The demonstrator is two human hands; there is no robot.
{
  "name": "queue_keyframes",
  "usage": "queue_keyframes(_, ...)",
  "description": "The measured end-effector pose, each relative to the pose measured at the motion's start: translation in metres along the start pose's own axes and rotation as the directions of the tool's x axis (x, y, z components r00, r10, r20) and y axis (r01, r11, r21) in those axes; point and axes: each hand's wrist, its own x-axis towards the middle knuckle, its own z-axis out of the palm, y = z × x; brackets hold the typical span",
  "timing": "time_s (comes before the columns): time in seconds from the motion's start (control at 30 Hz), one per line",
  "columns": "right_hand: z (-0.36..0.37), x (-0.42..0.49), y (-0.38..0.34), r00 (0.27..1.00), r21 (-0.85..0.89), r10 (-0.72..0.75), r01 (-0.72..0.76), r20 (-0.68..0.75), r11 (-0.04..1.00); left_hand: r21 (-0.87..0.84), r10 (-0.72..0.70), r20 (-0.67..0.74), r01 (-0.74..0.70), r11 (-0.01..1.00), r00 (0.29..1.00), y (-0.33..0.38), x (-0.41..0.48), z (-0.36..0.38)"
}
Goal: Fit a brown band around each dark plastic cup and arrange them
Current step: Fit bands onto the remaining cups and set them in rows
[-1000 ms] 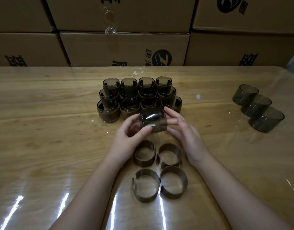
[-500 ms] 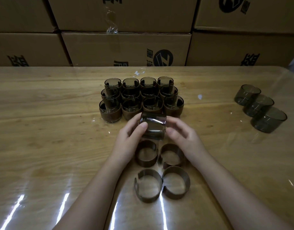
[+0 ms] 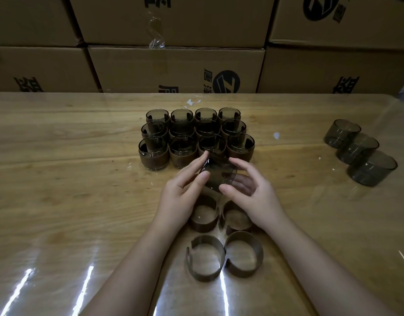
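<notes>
The left hand (image 3: 181,193) and right hand (image 3: 255,195) together grasp a tilted dark cup (image 3: 220,175) above the table's (image 3: 59,179) middle. Four loose bands (image 3: 205,276) lie toward its near edge.

Left hand (image 3: 181,192) and right hand (image 3: 255,195) hold a tilted dark cup (image 3: 221,175) between banded cups (image 3: 154,156) and four loose bands (image 3: 205,258).

banded cups (image 3: 196,135) behind loose bands (image 3: 223,238); bare cups (image 3: 360,151) far right, boxes (image 3: 173,65) behind table (image 3: 59,179)
</notes>
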Motion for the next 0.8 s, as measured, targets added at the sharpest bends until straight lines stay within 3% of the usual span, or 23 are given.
queue_keyframes(0.3, -0.0021, 0.0013, 0.0014, 0.994, 0.11, 0.094, -0.087, -0.059, 0.99, 0.027, -0.001, 0.019, 0.0, 1.0, 1.0, -0.001, -0.0001, 0.0029)
queue_keyframes(0.6, -0.0036, 0.0006, 0.0009, 0.998, 0.098, 0.063, -0.061, -0.022, 0.993, 0.058, -0.038, 0.083, 0.033, 0.998, 0.996, -0.0011, 0.0008, 0.0021)
queue_keyframes(0.8, 0.0006, -0.0018, 0.0009, 0.996, -0.002, -0.042, 0.042, 0.073, 0.999, 0.102, -0.086, 0.132, 0.073, 0.992, 0.987, -0.0057, 0.0014, 0.0029)
